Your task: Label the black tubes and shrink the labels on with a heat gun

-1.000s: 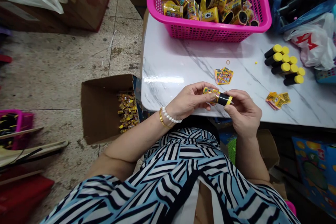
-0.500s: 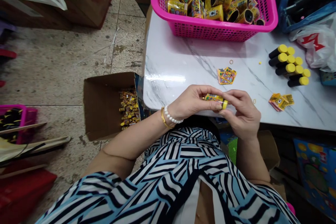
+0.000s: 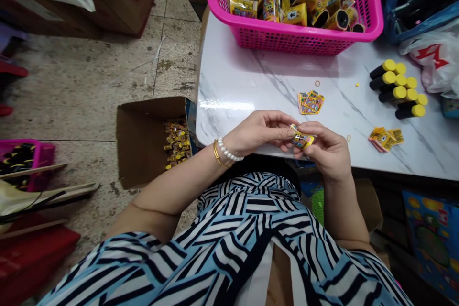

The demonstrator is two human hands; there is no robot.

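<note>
My left hand and my right hand meet above the table's front edge, pinching a small tube wrapped in a yellow printed label between their fingers. The tube's black body is hidden by the label and my fingers. Just beyond my hands lies a small stack of printed labels on the white marble table. Farther right are a second label stack and several black tubes with yellow caps.
A pink plastic basket full of labelled yellow tubes stands at the table's far side. Loose rubber bands lie on the marble. On the floor to the left, an open cardboard box holds small wrapped yellow items.
The black body and yellow end of the tube have gone from view, and the yellow label now covers what shows. My fingers have shifted around it, and the view has drifted slightly.
</note>
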